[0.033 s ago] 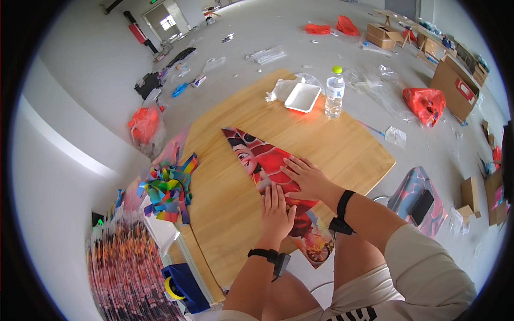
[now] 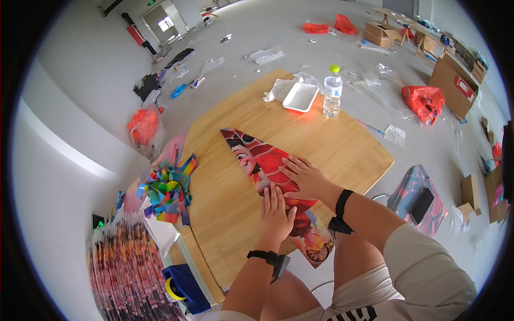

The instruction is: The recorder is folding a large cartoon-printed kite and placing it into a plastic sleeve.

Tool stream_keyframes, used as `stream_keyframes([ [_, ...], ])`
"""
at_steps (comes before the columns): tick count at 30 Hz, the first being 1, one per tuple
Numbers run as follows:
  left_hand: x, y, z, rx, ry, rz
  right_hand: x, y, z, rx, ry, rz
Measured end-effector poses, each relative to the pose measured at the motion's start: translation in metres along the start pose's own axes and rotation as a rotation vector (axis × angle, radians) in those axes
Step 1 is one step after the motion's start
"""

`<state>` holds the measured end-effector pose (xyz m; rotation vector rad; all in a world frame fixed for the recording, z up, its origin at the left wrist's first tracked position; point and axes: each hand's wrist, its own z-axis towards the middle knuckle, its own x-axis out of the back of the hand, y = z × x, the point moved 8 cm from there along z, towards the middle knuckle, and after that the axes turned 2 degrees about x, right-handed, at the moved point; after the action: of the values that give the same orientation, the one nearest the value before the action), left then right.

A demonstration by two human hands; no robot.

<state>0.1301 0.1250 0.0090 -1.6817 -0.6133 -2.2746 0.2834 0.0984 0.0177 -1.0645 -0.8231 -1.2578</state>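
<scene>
A folded sheet with a glossy red cartoon print (image 2: pixel 266 156) lies slantwise on the wooden table (image 2: pixel 342 143), narrowing to a point at its far left end. Its near end hangs past the table's front edge above my legs. My left hand (image 2: pixel 276 213) rests flat on the sheet's middle, fingers stretched out and side by side. Just right of it, my right hand (image 2: pixel 306 181) presses flat with its fingers spread. Both palms face down, hiding part of the print. Neither hand grips anything.
A water bottle (image 2: pixel 332 92) stands behind a white tray (image 2: pixel 301 98) at the table's back. Rainbow ribbons (image 2: pixel 167 193) heap at the left edge, above a stack of printed sheets (image 2: pixel 126 270) and a blue tape dispenser (image 2: pixel 187 289). A dark phone-like slab (image 2: pixel 422 207) lies at right.
</scene>
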Motion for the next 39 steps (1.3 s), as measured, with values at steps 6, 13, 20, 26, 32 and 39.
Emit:
stream_keyframes([
  [6, 0.01, 0.035, -0.043, -0.167, -0.15, -0.07, -0.004, 0.006, -0.004, -0.024, 0.003, 0.021],
  [13, 0.018, 0.045, -0.048, -0.224, -0.194, -0.168, -0.004, 0.005, -0.003, -0.034, -0.015, -0.003],
  [20, 0.018, 0.02, -0.033, -0.065, -0.08, -0.424, -0.003, 0.006, -0.005, -0.044, 0.003, -0.017],
  [26, 0.018, 0.032, -0.036, -0.112, 0.04, -0.215, -0.004, 0.006, -0.006, -0.043, 0.024, 0.011],
  [32, 0.02, 0.035, -0.037, -0.093, 0.043, -0.169, 0.009, 0.019, -0.007, -0.114, 0.098, 0.103],
  [39, 0.024, 0.033, -0.039, -0.068, 0.08, -0.226, 0.016, 0.075, -0.016, -0.739, -0.055, 0.26],
])
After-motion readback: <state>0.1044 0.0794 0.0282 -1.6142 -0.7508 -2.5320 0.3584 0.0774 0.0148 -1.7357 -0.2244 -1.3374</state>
